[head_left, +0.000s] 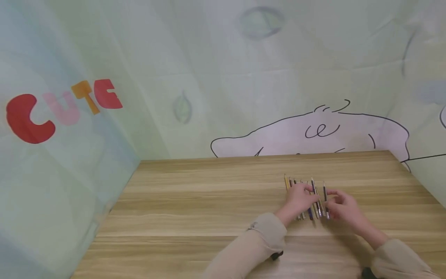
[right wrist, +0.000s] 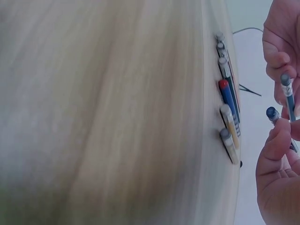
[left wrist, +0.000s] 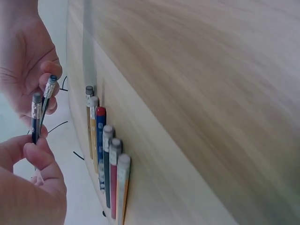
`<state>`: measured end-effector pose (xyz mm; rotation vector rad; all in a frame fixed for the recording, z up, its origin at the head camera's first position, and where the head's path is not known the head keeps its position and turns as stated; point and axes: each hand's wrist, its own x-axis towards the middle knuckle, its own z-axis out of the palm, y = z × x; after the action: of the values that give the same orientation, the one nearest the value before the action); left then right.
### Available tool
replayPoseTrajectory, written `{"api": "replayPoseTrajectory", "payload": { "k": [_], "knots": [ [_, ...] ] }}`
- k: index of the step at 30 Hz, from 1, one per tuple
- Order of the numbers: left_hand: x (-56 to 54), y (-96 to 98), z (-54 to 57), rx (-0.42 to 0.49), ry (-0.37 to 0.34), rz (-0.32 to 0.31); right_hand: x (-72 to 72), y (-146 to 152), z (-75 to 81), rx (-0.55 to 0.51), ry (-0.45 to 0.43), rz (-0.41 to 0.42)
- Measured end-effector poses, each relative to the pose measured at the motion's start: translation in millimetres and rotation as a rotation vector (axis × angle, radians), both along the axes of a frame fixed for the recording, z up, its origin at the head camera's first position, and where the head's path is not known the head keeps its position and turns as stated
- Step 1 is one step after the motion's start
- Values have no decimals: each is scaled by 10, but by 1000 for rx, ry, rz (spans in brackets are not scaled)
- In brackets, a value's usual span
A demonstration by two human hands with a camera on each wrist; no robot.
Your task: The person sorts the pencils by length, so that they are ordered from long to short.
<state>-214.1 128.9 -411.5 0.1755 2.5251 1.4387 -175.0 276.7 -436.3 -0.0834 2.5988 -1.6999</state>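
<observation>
My left hand (head_left: 300, 198) pinches a dark pencil (left wrist: 35, 115) with a grey eraser between thumb and fingertips. Close beside it on the right, my right hand (head_left: 345, 209) holds another dark pencil (head_left: 325, 195), whose eraser end looks blue in the right wrist view. Both held pencils are raised above the table, eraser ends toward me. Beneath and left of them lies a row of several pencils, among them a blue pencil (left wrist: 101, 124) with a red end, a red pencil (left wrist: 114, 173) and a yellowish pencil (right wrist: 228, 121). In the head view, my left hand partly hides this row.
The wooden table (head_left: 195, 205) runs back to a printed cloth (head_left: 156, 77) with cartoon drawings and coloured letters. This cloth also hangs along the left side. The row of pencils lies right of the table's middle.
</observation>
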Motion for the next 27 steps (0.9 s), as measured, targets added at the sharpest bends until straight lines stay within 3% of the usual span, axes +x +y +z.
{"api": "replayPoseTrajectory", "payload": {
  "k": [8, 15, 27],
  "knots": [
    [-18, 190, -55, -22, 4, 34, 21, 100, 8, -2, 20, -43],
    [-19, 276, -91, -81, 70, 60, 40, 176, -9, 10, 18, -71],
    [-50, 399, -179, -181, 108, 85, 60, 255, -50, -4, 20, -98]
  ]
}}
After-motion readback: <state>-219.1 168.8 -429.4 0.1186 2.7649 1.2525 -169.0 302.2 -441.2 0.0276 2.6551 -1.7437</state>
